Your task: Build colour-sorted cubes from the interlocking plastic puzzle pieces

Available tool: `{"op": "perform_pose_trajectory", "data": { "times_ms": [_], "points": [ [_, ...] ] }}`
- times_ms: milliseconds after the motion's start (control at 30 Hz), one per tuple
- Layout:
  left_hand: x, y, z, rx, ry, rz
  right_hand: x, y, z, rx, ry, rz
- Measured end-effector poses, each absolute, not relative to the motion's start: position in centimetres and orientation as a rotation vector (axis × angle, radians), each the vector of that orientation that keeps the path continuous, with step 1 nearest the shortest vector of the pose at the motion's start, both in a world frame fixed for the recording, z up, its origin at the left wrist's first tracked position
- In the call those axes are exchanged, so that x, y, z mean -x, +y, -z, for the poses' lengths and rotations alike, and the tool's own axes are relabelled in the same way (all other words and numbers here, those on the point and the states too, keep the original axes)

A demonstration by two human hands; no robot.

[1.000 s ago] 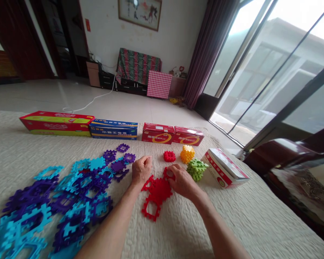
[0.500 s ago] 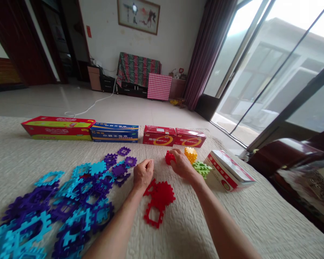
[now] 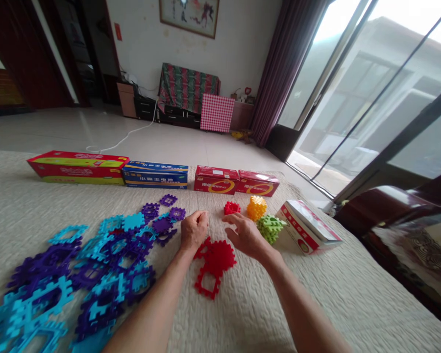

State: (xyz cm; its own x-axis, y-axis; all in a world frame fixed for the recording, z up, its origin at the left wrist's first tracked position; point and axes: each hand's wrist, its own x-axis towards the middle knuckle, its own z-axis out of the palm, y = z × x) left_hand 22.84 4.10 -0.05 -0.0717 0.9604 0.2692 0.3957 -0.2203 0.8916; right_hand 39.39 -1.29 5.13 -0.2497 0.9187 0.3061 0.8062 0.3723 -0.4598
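My left hand [image 3: 194, 229] is closed in a fist on the quilted cover, with nothing showing out of it. It lies between the purple pieces [image 3: 163, 224] and the loose red interlocking pieces [image 3: 220, 256]. My right hand [image 3: 243, 234] is open, its thumb and fingers apart and holding nothing. Just beyond its fingertips sits a small red block built of interlocking pieces [image 3: 232, 208]. A yellow cube [image 3: 257, 208] stands past the right hand, and a green cube [image 3: 270, 228] is close to its right side.
Turquoise pieces [image 3: 40, 304] and purple ones are heaped at the left. Along the back stand a red-and-green box [image 3: 79, 168], a blue box [image 3: 156, 175] and two red boxes [image 3: 216, 180] [image 3: 259, 184]. A white-and-red box [image 3: 308, 228] is at the right, near a dark wooden armrest [image 3: 378, 211].
My right hand has let go of the small red block and drawn back towards me, its fingers opening. The left fist has stayed in about the same place. The view has tilted slightly down.
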Motion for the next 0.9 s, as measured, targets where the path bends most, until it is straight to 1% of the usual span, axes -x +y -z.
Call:
{"op": "perform_pose_trajectory", "data": {
  "times_ms": [133,233,367,700,900],
  "points": [
    [-22.9,4.1,0.0,-1.597,1.460,-1.306,-38.9,-3.4,-5.6,1.502,-2.280,-0.557],
    [-22.9,4.2,0.2,-1.613,1.463,-1.306,-38.7,-4.5,-5.9,1.403,-2.410,-0.667],
    [-22.9,4.3,0.4,-1.633,1.465,-1.300,-38.3,-5.2,-5.7,1.314,-2.473,-0.625],
    [-23.0,4.2,0.3,-1.636,1.458,-1.280,-37.9,-5.8,-6.4,1.380,-2.469,-0.603],
    [-23.0,4.3,0.4,-1.658,1.458,-1.274,-38.8,-5.1,-6.7,1.430,-2.332,-0.554]
  ]
}}
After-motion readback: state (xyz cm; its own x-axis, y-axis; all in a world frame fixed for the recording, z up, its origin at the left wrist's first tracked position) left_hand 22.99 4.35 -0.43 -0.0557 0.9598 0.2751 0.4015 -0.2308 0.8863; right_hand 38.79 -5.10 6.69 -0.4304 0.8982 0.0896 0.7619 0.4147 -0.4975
